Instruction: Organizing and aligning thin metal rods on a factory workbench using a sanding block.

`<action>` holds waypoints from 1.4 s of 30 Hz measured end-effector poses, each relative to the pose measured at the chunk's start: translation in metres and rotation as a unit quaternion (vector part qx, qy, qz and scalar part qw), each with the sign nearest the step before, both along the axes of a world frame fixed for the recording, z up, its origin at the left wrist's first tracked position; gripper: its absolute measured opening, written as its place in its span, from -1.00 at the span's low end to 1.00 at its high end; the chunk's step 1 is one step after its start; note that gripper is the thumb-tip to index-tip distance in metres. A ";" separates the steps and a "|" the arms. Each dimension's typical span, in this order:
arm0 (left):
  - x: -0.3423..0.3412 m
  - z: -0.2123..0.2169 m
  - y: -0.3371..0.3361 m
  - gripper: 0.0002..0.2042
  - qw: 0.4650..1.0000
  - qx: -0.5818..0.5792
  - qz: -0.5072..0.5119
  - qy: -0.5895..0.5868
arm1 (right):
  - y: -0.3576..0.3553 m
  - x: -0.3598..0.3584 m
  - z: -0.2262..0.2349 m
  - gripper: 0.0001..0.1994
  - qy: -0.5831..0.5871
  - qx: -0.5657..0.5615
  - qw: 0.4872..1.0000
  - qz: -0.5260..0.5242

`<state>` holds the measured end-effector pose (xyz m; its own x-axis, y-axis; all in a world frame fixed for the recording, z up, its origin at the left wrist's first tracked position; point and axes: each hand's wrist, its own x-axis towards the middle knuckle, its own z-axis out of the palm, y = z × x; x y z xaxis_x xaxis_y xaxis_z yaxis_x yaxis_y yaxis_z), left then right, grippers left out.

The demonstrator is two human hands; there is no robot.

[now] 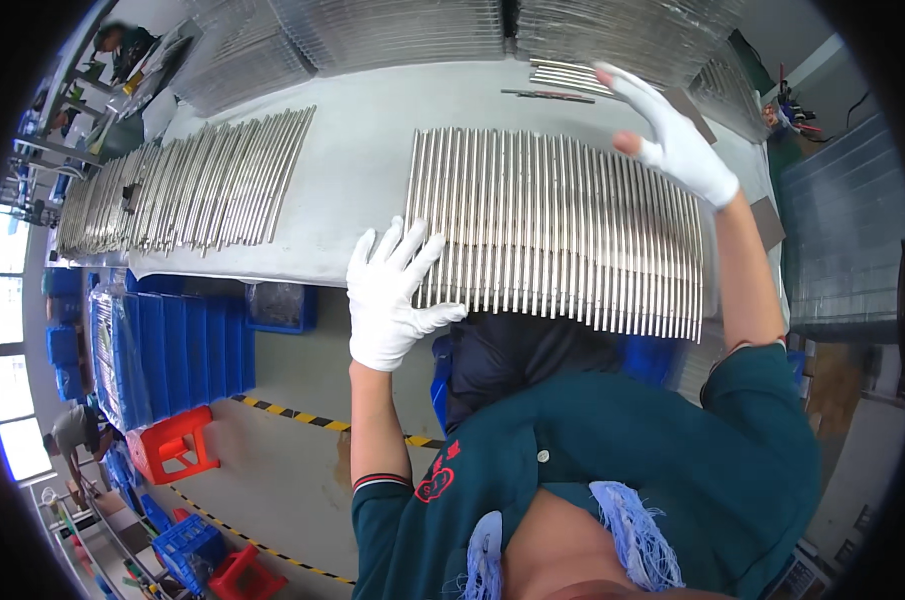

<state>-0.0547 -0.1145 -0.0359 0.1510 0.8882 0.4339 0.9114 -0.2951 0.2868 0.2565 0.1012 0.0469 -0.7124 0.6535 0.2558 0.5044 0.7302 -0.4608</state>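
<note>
A wide row of thin silver metal rods (pixel 558 220) lies side by side on the white-covered table (pixel 358 110), their near ends reaching its front edge. My left hand (pixel 391 300), in a white glove, rests at the row's left end with its fingers spread over the nearest rods. Above the right part of the row my right hand (pixel 678 140) is raised, its fingers stretched out and nothing in it. That glove leaves the thumb tip and a fingertip bare. Beyond it lie a few loose rods (pixel 563 76) and a dark, thin pen-like thing (pixel 548 96).
Another row of rods (pixel 188 190) lies at the table's left, with a small black object (pixel 129 198) on it. Clear plastic trays (pixel 393 35) are stacked along the back. Blue crates (pixel 178 340) and a red stool (pixel 176 445) stand on the floor at left. Other people work further off.
</note>
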 end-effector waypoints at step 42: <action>0.143 0.016 0.015 -0.12 0.989 -0.087 -0.111 0.047 | -0.099 0.084 -0.001 -0.03 -0.239 0.118 0.963 -0.033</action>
